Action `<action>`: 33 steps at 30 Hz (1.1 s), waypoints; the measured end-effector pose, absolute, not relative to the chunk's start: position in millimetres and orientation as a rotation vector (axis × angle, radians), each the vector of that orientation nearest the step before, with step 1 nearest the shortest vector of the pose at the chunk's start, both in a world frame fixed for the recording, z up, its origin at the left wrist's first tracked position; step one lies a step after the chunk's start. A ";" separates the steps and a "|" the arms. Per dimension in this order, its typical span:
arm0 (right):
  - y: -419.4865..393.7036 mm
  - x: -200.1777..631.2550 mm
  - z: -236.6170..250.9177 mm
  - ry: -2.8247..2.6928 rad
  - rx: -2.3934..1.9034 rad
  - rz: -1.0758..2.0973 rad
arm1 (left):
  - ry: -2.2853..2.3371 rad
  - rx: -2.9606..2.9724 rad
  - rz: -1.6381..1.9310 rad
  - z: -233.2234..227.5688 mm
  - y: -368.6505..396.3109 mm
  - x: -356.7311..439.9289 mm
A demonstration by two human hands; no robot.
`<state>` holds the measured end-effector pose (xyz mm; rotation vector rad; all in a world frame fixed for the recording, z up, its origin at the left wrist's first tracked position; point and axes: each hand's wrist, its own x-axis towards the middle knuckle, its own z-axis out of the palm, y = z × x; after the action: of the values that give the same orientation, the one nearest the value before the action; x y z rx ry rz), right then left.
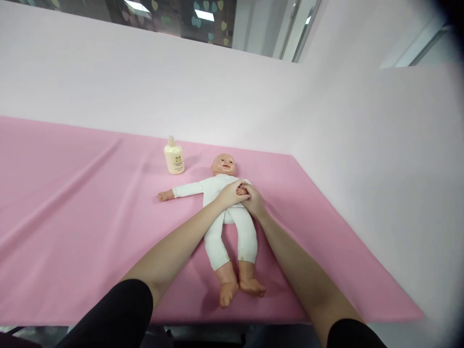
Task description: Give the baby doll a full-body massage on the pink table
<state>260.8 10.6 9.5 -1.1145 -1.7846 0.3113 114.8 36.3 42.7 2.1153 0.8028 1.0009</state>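
Observation:
A baby doll (216,191) with a white cloth body and hard plastic head, hands and feet lies on its back, its head away from me. My left hand (231,194) reaches across the doll's belly, closed around one of its small hands (241,191). From the other side my right hand (254,200) closes on that same small hand, and the fingers of both my hands meet there. Part of the doll's arm is hidden beneath my hands. The doll's other arm (188,189) lies stretched out to the left. Its legs (247,237) point toward me.
A pink sheet (90,217) with some creases covers the table. Left of the doll's head stands a pale yellow bottle (174,158) with a printed label. A white wall (145,87) runs behind the table, and another white wall (380,169) borders its right side.

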 end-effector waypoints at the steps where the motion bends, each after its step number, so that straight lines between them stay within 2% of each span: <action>1: 10.6 260.7 9.5 -1.779 -1.122 0.312 | 0.801 2.126 0.998 43.1 36.0 115.0; 33: 12.6 260.0 7.6 -1.783 -1.163 0.304 | 0.761 2.183 1.007 41.2 38.8 114.2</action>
<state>260.0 12.6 7.6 -1.1631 -1.7832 0.3039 114.2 38.8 41.2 2.1834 0.7614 1.0066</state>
